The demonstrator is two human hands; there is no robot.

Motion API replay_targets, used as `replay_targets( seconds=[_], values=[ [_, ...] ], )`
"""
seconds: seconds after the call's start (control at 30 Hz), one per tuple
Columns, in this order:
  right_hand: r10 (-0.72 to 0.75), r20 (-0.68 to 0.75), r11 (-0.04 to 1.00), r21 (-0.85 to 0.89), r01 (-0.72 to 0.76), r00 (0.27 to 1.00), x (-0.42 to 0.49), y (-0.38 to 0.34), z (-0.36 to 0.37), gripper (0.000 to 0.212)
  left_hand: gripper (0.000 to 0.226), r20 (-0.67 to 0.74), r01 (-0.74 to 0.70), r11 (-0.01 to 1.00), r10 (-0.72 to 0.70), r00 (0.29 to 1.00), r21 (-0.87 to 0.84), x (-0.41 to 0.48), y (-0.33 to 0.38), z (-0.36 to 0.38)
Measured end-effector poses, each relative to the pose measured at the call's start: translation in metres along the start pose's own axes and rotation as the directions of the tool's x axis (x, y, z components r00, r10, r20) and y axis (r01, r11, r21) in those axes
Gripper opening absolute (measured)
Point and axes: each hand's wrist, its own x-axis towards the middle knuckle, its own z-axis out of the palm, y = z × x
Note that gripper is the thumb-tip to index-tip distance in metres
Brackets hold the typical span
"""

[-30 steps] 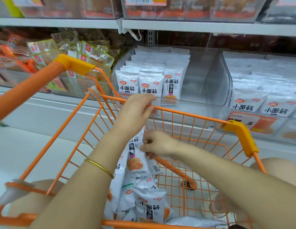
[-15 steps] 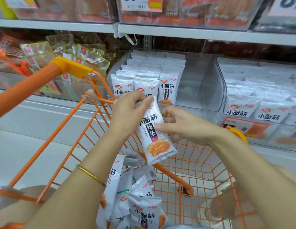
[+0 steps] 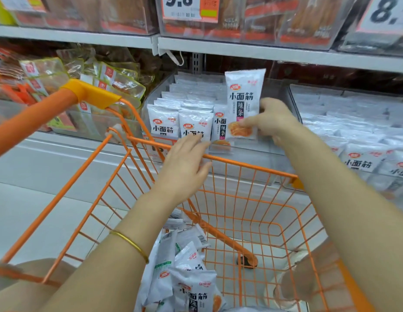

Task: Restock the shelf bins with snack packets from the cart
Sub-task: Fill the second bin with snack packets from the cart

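Placement was the step in hand. The right hand (image 3: 273, 121) pinched one white snack packet (image 3: 244, 97) by its lower right corner, thumb on the printed front. It held the packet upright over the middle shelf bin (image 3: 250, 150), just right of the rows of packets (image 3: 189, 113) standing there.

The left hand (image 3: 184, 167) carried nothing. Its fingers were relaxed and slightly spread above the far rim of the orange cart (image 3: 252, 165); whether they touched the wire could not be told. More of the same packets lay in a heap (image 3: 189, 282) at the near left of the cart basket, so the restocking looked well short of done.

The right part of the middle bin appeared unfilled. The neighbouring bin (image 3: 353, 140) on the right looked full of similar white packets.

The next move probably called for lowering the packet straight down behind the bin's clear front wall, face forward, against the nearest row. Letting go would be best once its bottom edge had seated. Such a thin pouch would likely flex and could flop sideways into the open lane. The free left hand was well placed to reach down into the heap.
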Motion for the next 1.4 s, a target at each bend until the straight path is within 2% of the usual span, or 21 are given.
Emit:
replay_targets(
  seconds=[0.1, 0.17, 0.23, 0.27, 0.33, 0.4, 0.5, 0.6, 0.67, 0.73, 0.8, 0.87, 0.93, 0.97, 1.03, 1.1, 1.17, 1.33, 1.4],
  values=[
    [0.149, 0.016, 0.970, -0.195, -0.143, 0.989, 0.024, 0.010, 0.019, 0.042, 0.051, 0.037, -0.012, 0.998, 0.010, 0.999, 0.063, -0.001, -0.002, 0.005],
    [0.272, 0.068, 0.943, -0.216, -0.252, 0.960, 0.029, 0.015, 0.031, 0.030, 0.051, 0.033, -0.012, 0.999, 0.010, 0.999, 0.052, -0.001, -0.002, 0.005],
    [0.302, 0.035, 0.908, -0.315, -0.277, 0.953, 0.033, 0.020, 0.039, 0.025, 0.051, 0.034, -0.021, 0.998, 0.018, 0.999, 0.063, -0.001, -0.003, 0.005],
    [0.291, 0.015, 0.889, -0.373, -0.265, 0.957, 0.034, 0.021, 0.042, 0.023, 0.051, 0.032, -0.024, 0.997, 0.022, 0.999, 0.067, -0.001, -0.003, 0.006],
    [0.274, -0.015, 0.853, -0.459, -0.250, 0.962, 0.037, 0.023, 0.047, 0.045, 0.050, 0.026, -0.026, 0.997, 0.024, 0.999, 0.068, -0.001, -0.003, 0.007],
    [0.248, -0.029, 0.856, -0.461, -0.233, 0.968, 0.042, 0.024, 0.052, 0.053, 0.050, 0.024, -0.022, 0.997, 0.020, 0.999, 0.069, -0.001, -0.004, 0.008],
    [0.234, -0.034, 0.874, -0.431, -0.225, 0.972, 0.044, 0.024, 0.055, 0.046, 0.051, 0.021, -0.019, 0.998, 0.018, 1.000, 0.066, 0.000, -0.005, 0.008],
    [0.192, -0.066, 0.853, -0.482, -0.200, 0.979, 0.042, 0.024, 0.054, 0.043, 0.051, 0.021, -0.023, 0.998, 0.022, 1.000, 0.059, 0.000, -0.005, 0.009],
    [0.193, -0.042, 0.839, -0.511, -0.187, 0.980, 0.042, 0.024, 0.052, 0.034, 0.051, 0.026, -0.022, 0.998, 0.020, 0.999, 0.061, 0.000, -0.006, 0.008],
    [0.210, -0.020, 0.867, -0.459, -0.195, 0.978, 0.041, 0.023, 0.046, 0.027, 0.052, 0.032, -0.019, 0.999, 0.017, 0.999, 0.051, 0.000, -0.006, 0.007],
    [0.212, -0.026, 0.894, -0.398, -0.205, 0.977, 0.034, 0.017, 0.038, 0.033, 0.052, 0.041, -0.019, 0.999, 0.018, 0.999, 0.034, 0.000, -0.006, 0.006],
    [0.084, -0.082, 0.883, -0.456, -0.112, 0.993, 0.021, 0.008, 0.029, 0.032, 0.050, 0.040, -0.017, 1.000, 0.016, 0.999, 0.016, 0.001, -0.006, 0.003],
    [-0.112, -0.098, 0.850, -0.524, 0.044, 0.989, -0.002, -0.005, 0.021, 0.024, 0.046, 0.010, -0.006, 1.000, 0.006, 1.000, -0.014, 0.003, -0.006, 0.000],
    [-0.168, -0.060, 0.850, -0.515, 0.114, 0.984, -0.017, -0.011, 0.018, 0.018, 0.044, -0.007, 0.005, 0.999, -0.006, 1.000, -0.033, 0.004, -0.007, -0.002],
    [-0.180, 0.129, 0.851, -0.477, 0.220, 0.975, -0.049, -0.018, 0.017, 0.017, 0.043, -0.033, 0.028, 0.998, -0.030, 0.999, -0.063, 0.005, -0.009, -0.004],
    [-0.039, 0.395, 0.837, -0.489, 0.246, 0.918, -0.075, -0.012, 0.032, 0.014, 0.046, -0.050, 0.038, 0.997, -0.042, 0.998, -0.072, 0.006, -0.013, -0.003],
    [0.089, 0.571, 0.798, -0.531, 0.284, 0.816, -0.086, 0.009, 0.059, 0.004, 0.049, -0.056, 0.047, 0.996, -0.051, 0.997, -0.072, 0.006, -0.015, -0.002],
    [0.031, 0.782, 0.769, -0.416, 0.485, 0.622, -0.085, 0.065, 0.112, 0.024, 0.048, -0.056, 0.032, 0.997, -0.036, 0.998, -0.072, 0.005, -0.016, 0.000],
    [0.046, 0.809, 0.763, -0.407, 0.502, 0.586, -0.085, 0.078, 0.121, 0.032, 0.047, -0.059, 0.032, 0.997, -0.036, 0.998, -0.068, 0.005, -0.016, -0.001]
  ],
)
